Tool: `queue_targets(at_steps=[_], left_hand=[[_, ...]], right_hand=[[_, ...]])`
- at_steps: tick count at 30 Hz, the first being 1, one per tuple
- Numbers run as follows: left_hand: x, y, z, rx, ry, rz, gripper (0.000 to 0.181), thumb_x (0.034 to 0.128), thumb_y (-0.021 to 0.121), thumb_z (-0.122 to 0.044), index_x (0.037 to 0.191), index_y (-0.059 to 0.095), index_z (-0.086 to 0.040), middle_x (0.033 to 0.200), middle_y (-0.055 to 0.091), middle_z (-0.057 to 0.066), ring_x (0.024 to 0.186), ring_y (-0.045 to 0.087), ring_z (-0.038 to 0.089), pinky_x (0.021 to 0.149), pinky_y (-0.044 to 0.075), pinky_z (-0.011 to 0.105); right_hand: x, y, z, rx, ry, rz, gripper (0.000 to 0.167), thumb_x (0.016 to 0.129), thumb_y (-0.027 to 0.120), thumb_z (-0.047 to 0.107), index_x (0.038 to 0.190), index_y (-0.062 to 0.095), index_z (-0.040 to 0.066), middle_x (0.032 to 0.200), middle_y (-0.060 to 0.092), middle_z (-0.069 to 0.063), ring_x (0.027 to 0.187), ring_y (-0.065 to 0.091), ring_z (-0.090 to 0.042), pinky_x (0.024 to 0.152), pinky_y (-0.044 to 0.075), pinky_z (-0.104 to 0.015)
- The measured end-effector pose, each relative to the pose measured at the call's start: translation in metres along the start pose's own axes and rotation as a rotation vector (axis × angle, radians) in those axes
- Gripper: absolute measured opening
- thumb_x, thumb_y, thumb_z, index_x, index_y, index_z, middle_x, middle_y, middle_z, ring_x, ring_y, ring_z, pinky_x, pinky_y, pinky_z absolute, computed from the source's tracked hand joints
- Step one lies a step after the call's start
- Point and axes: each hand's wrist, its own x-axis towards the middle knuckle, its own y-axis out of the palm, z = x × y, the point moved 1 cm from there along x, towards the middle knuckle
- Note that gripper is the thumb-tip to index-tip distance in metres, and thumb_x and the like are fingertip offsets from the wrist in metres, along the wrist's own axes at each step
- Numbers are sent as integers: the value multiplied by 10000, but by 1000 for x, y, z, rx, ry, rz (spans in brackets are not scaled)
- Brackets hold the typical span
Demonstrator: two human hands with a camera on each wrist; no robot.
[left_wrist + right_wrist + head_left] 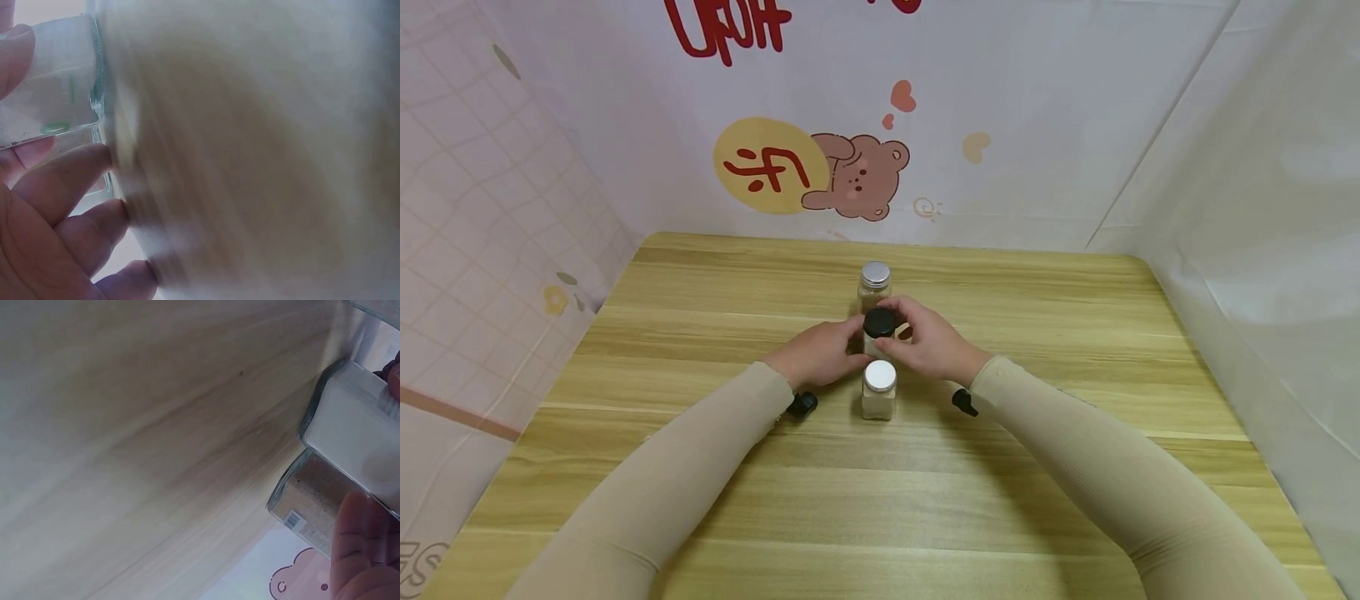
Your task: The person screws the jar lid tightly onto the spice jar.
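Three clear glass jars stand in a row from front to back. The middle one, a black-lidded jar (879, 323), has white contents (350, 425). My right hand (934, 340) holds this jar by its top, thumb in front and fingers behind. From the other side my left hand (822, 353) grips the same jar, its thumb towards me; its lower fingers (94, 231) are bent near the table. Just in front stands a white-lidded jar (879, 392). Behind is a silver-lidded jar (875, 277) with brown contents (319, 490); the right-hand fingers lie close beside it.
The jars stand on a wood-grain table (880, 508). A printed white curtain (1037, 125) hangs along the back edge, with more sheeting at both sides. Small black devices (802, 405) sit under both wrists.
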Motion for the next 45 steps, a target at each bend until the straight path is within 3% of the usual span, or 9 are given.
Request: queue_targets(at_steps=[10, 17, 23, 31, 38, 45], left_hand=[[1, 0, 0, -1, -7, 2, 450, 1035, 665, -426, 1425, 507, -266, 1277, 690, 42, 1180, 650, 233, 1051, 516, 463], [0, -1, -1, 4, -4, 6, 441, 1038, 662, -420, 1414, 510, -249, 1316, 689, 50, 1221, 651, 239, 1069, 514, 469], [0, -1, -1, 3, -6, 3, 431, 1038, 662, -419, 1405, 514, -250, 1277, 688, 50, 1176, 648, 238, 1054, 516, 466], [1, 0, 0, 1, -5, 0, 468, 1035, 666, -420, 1442, 500, -258, 1318, 682, 57, 1184, 648, 233, 1055, 515, 467], [0, 0, 0, -9, -11, -1, 472, 1032, 669, -431, 1440, 501, -264, 1349, 674, 55, 1222, 645, 240, 1083, 509, 473], [0, 1, 0, -3, 0, -9, 466, 1030, 674, -433, 1430, 506, -264, 1250, 688, 49, 1117, 649, 233, 1025, 525, 461]], right_hand=[[0, 1, -1, 1, -13, -10, 384, 996, 717, 124, 1337, 566, 34, 1262, 669, -122, 1131, 638, -260, 967, 571, -483], [0, 0, -1, -13, -27, 4, 471, 1000, 705, 111, 1434, 545, 25, 1337, 651, -129, 1149, 632, -275, 973, 570, -492], [0, 1, -2, -8, -12, -9, 389, 1003, 720, 133, 1354, 578, 43, 1295, 660, -113, 1124, 632, -259, 966, 574, -472], [-1, 0, -1, -11, -16, 4, 438, 1013, 708, 137, 1417, 569, 42, 1323, 666, -119, 1146, 639, -264, 969, 575, -463], [-1, 2, 1, -8, 10, -30, 357, 1002, 729, 140, 1319, 593, 48, 1262, 677, -105, 1105, 636, -254, 961, 574, -469], [-2, 3, 3, -9, 46, -48, 343, 996, 741, 152, 1284, 588, 47, 1243, 677, -102, 1105, 635, -248, 948, 574, -426]])
